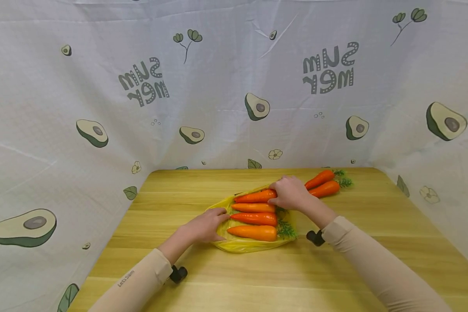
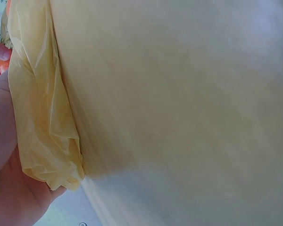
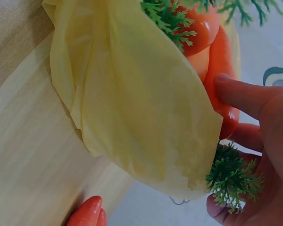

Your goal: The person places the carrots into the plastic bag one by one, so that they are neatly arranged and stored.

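Note:
Several orange carrots with green leafy tops lie side by side on an open yellow plastic bag (image 1: 238, 248), tips toward the left. My right hand (image 1: 291, 193) reaches over the far side of the bag and grips the thick end of the farthest carrot (image 1: 253, 197). In the right wrist view, the thumb and fingers hold that carrot (image 3: 221, 84), its green top (image 3: 233, 174) beside the palm. My left hand (image 1: 204, 225) holds the left edge of the bag near the carrot tips. The left wrist view has the crumpled bag (image 2: 42, 103) against the palm.
Two more carrots, a nearer one (image 1: 325, 189) and a farther one (image 1: 320, 177), lie on the wooden table (image 1: 234, 281) beyond my right wrist. A white curtain (image 1: 226, 78) printed with avocados hangs behind the table and along both sides.

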Motion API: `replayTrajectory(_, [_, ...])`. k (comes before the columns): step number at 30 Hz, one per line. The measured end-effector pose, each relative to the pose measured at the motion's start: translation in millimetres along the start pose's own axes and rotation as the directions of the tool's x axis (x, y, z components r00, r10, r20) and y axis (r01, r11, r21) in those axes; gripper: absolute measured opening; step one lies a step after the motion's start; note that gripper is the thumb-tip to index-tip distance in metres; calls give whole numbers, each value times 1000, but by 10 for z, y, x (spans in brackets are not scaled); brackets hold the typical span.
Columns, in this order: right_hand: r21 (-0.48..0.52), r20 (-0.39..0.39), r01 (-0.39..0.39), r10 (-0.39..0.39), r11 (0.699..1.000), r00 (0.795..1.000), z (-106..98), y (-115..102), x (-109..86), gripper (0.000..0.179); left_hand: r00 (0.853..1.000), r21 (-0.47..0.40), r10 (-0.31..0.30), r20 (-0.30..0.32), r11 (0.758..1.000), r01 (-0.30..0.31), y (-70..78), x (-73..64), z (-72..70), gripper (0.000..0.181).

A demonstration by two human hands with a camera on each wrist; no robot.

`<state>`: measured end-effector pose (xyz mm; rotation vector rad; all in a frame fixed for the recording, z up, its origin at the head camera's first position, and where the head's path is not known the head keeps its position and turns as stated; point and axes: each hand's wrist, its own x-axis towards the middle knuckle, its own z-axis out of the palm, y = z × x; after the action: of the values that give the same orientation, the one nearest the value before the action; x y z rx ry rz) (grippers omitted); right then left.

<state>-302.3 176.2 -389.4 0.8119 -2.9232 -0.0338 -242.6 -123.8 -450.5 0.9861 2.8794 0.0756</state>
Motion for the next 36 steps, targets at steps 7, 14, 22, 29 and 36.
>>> replayTrajectory(7, [11,-13,0,0,1000,1000,47,5,2,46,1000,-12,-3,-1,1000,3,0,4,-3,77])
replayTrajectory(14, [22,-34,7,-7,1000,999,39,-14,-8,48,1000,-16,-11,6,1000,11,11,-6,-14,77])
replayTrajectory(22, [43,-64,27,-25,999,998,-40,-37,-75,47,1000,-27,-18,7,999,18,21,-15,-29,76])
replayTrajectory(29, [92,-148,38,-24,995,989,-137,48,-176,44,1000,-18,-14,3,1000,14,15,-3,-17,76])
replayTrajectory(36, [200,-244,30,20,979,970,-173,251,-264,35,1000,-17,-20,11,1000,20,18,-7,-9,76])
